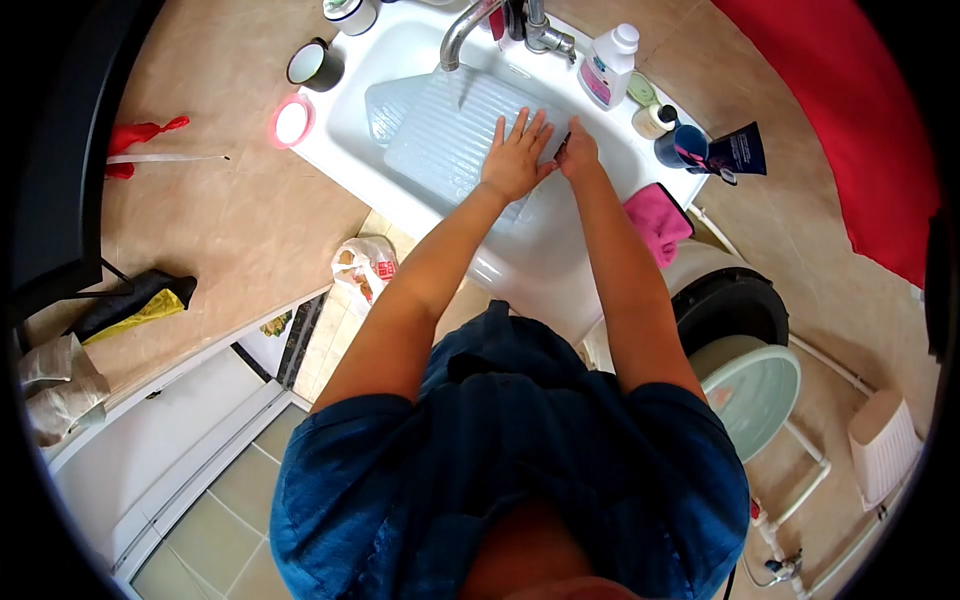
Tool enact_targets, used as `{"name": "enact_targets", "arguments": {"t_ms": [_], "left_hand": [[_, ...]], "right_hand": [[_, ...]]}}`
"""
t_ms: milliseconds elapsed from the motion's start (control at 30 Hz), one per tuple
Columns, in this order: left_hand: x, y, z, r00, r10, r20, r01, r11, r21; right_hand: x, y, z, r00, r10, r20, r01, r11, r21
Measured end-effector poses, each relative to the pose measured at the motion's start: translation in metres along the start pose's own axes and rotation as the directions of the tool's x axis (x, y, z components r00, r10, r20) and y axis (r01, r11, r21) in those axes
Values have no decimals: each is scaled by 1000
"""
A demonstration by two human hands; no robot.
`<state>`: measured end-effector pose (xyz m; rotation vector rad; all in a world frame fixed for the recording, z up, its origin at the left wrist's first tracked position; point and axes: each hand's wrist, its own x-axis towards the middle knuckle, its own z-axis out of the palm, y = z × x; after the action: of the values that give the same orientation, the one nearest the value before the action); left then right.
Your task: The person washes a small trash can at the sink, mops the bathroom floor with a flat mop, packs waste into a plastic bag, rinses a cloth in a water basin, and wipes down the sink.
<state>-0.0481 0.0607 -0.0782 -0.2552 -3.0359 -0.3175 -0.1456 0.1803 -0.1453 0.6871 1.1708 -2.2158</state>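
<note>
A pale, ribbed washboard lies tilted in the white sink, its surface wet. Water runs onto it from the metal faucet. My left hand rests with fingers spread on the lower right part of the board and holds nothing. Just to its right, my right hand is at the board's right edge with its fingers curled together. Something small and dark shows at those fingertips, too small to name.
On the sink's rim stand a dark mug, a pink-rimmed round container, a white bottle and a blue cup. A pink cloth hangs at the right edge. Basins are at lower right.
</note>
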Motion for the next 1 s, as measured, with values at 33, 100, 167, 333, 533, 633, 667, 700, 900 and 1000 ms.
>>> {"name": "enact_targets", "arguments": {"t_ms": [33, 100, 167, 333, 533, 633, 667, 700, 900, 1000], "left_hand": [[-3, -5, -2, 999, 32, 5, -32, 999, -15], [-14, -25, -12, 995, 100, 12, -99, 994, -47], [-36, -49, -22, 997, -41, -62, 43, 999, 28], [-96, -139, -27, 811, -546, -210, 559, 829, 3], [-111, -154, -39, 676, -735, 47, 673, 590, -446], [-105, -141, -51, 640, -766, -52, 675, 594, -437], [-101, -135, -58, 628, -774, -79, 670, 590, -451], [-94, -125, -77, 614, -782, -106, 664, 585, -466], [-62, -89, -136, 592, -700, -398, 575, 714, -400], [-46, -89, -124, 646, -541, -538, 526, 827, -199]], "right_hand": [[-7, -3, 0, 1000, -4, -17, 3, 1000, -11], [-17, -5, 6, 997, 39, -60, -39, 999, 3], [-28, -1, 9, 997, 46, -59, -49, 998, -48], [-77, 40, 12, 987, -144, 65, 158, 891, -426], [-145, 69, 16, 927, -186, 325, 360, 682, -637], [-137, 50, 14, 962, -127, 243, 257, 729, -635], [-139, 40, 18, 972, -106, 207, 208, 800, -562], [-151, 17, 33, 981, -83, 174, 159, 861, -483], [-147, -59, 73, 965, 242, 103, -231, 967, -111], [-97, -57, 58, 940, 280, 194, -298, 952, 71]]}}
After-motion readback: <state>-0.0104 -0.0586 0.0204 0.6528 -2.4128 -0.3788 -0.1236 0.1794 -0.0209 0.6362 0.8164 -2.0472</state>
